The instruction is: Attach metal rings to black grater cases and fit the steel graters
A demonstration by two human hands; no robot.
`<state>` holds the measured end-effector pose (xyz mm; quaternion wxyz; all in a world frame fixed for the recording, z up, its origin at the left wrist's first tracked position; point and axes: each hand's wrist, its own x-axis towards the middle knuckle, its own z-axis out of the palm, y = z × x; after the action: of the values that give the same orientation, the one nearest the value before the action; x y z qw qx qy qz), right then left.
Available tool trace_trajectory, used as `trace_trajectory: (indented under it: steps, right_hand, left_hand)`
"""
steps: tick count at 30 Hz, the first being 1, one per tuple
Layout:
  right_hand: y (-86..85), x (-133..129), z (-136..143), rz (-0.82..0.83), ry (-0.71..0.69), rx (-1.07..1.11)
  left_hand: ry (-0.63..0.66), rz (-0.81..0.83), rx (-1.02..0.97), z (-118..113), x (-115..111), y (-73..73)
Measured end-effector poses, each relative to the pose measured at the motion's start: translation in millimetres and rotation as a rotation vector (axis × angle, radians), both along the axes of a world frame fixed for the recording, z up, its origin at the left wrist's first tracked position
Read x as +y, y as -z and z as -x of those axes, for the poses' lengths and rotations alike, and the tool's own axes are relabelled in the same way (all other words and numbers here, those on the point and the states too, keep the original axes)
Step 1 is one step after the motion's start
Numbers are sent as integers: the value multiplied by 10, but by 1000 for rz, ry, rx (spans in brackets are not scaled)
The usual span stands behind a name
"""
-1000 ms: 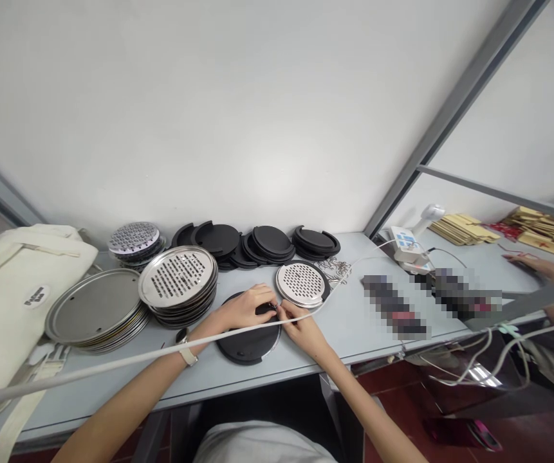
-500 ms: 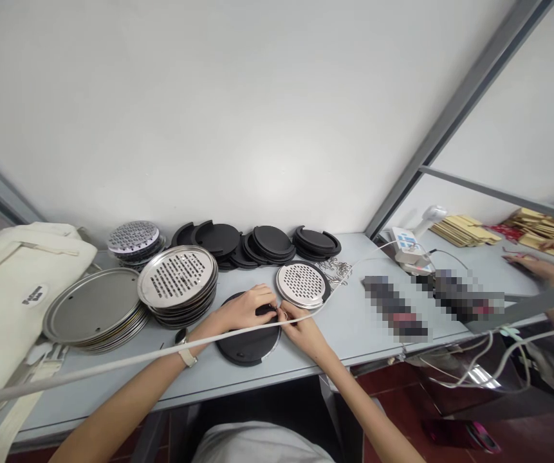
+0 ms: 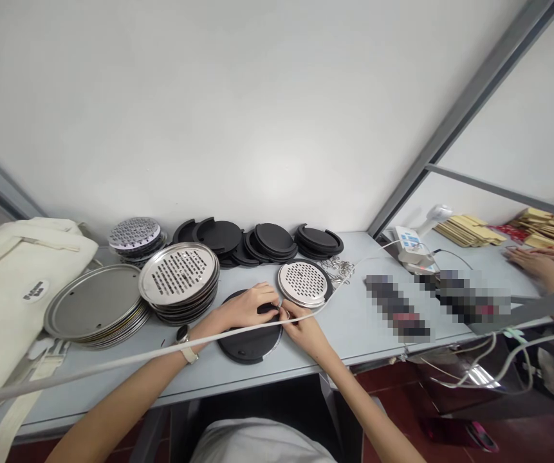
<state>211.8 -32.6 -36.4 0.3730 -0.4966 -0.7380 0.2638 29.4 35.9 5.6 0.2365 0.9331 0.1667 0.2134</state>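
Together, your left hand (image 3: 252, 305) and right hand (image 3: 300, 326) pinched a tiny piece (image 3: 279, 310). Underneath lay a flat, round black disc (image 3: 250, 344).

Widest bare patch of tabletop (image 3: 347, 321): right of the right hand (image 3: 303, 329), reaching to a blurred dark item (image 3: 397, 308). Second open strip along the front edge, before the perforated-plate stack (image 3: 180, 273). That stack stands tall left of the left hand (image 3: 250, 305); only a narrow gap between it and the black disc (image 3: 250, 347) under the hands. Far side barred by a row of black discs (image 3: 271, 238). Silver perforated disc (image 3: 304, 283) just beyond the right fingers. White cable (image 3: 112, 361) crosses in front of left wrist and right hand (contact can't be told).
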Motion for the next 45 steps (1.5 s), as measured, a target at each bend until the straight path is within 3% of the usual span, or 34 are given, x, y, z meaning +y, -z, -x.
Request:
trace_trajectory:
  steps: [19,33,45]
  right_hand:
    - [-14,-39,22,-4,15,-69]
    - [74,-23,14,-8,30,-97]
    - [19,-34,7,7,-10,-63]
  left_hand:
    - [55,-7,5,9,17,-5]
    - [3,-12,44,17,-25,-21]
    - [-11,-28,24,-4,-42,1]
